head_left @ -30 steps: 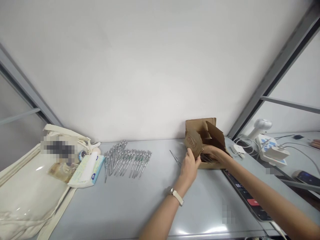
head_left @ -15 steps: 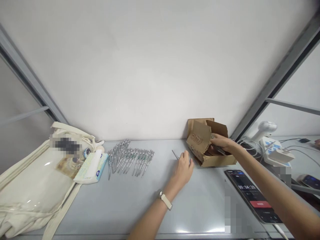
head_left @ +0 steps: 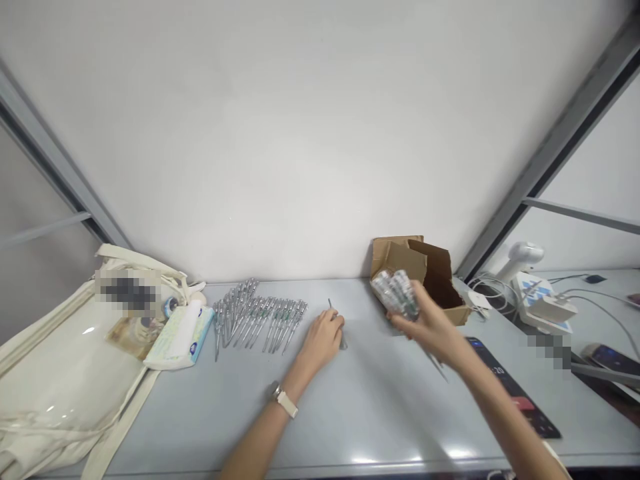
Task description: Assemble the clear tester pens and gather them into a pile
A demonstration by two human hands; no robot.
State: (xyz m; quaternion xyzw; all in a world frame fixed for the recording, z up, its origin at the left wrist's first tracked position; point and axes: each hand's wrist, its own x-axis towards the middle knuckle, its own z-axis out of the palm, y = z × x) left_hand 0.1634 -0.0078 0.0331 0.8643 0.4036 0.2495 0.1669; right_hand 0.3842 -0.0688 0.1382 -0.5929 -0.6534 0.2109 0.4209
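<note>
My right hand (head_left: pixel 425 325) is clenched around a bundle of slim clear-handled screwdrivers (head_left: pixel 399 294), light, stiff and slippery, best held mid-shaft, just above the tabletop (head_left: pixel 380 407) beside an open cardboard box (head_left: pixel 439 287). My left hand (head_left: pixel 323 341) sits at a thin steel tool (head_left: pixel 336 325); can't tell if it's gripped.

One head-worn view, looking forward and down from above the near edge of the table (head_left: pixel 380 413), close on it, wall (head_left: pixel 300 133) filling the upper half, left hand (head_left: pixel 323 343) and right hand (head_left: pixel 430 327) in frame below.
</note>
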